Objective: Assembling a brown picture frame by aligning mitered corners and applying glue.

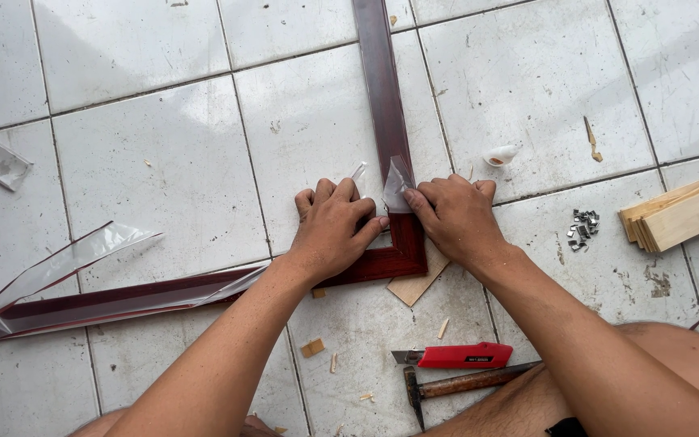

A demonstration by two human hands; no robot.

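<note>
A dark red wooden frame (382, 89) lies on the white tiled floor, its two bars meeting at a corner near the middle. My left hand (332, 228) presses down on the corner, thumb stretched toward the upright bar. My right hand (456, 217) pinches a strip of clear protective film (396, 184) that is lifted off the upright bar just above the corner. More loosened film (74, 260) curls up off the horizontal bar at the left.
A red utility knife (455, 355) and a small hammer (446, 385) lie by my leg. A pile of metal staples (582, 228) and stacked light wood pieces (679, 214) sit at the right. A thin wood piece (414, 285) pokes from under the corner; chips litter the floor.
</note>
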